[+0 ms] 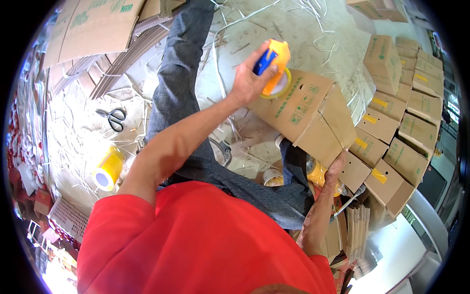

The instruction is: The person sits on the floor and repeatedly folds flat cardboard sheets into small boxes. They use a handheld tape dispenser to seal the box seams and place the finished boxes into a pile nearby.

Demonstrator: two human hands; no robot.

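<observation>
My left hand (247, 81) is wrapped round an orange and blue tape dispenser (278, 53), which carries a roll of yellow tape. The dispenser is at the upper left edge of a brown cardboard box (306, 105); I cannot tell whether it touches the card. The box is tilted between my legs, with green print on one side and a seam across the end facing right. At its lower right corner my right hand (336, 166) grips the box, its fingertips partly hidden.
Taped cardboard boxes (384, 122) stand stacked on the right. Black scissors (115, 117) and a yellow tape roll (108, 169) lie on the floor at left, among white strap scraps. Flattened cardboard (93, 29) is piled at upper left. My outstretched leg (178, 63) lies beside it.
</observation>
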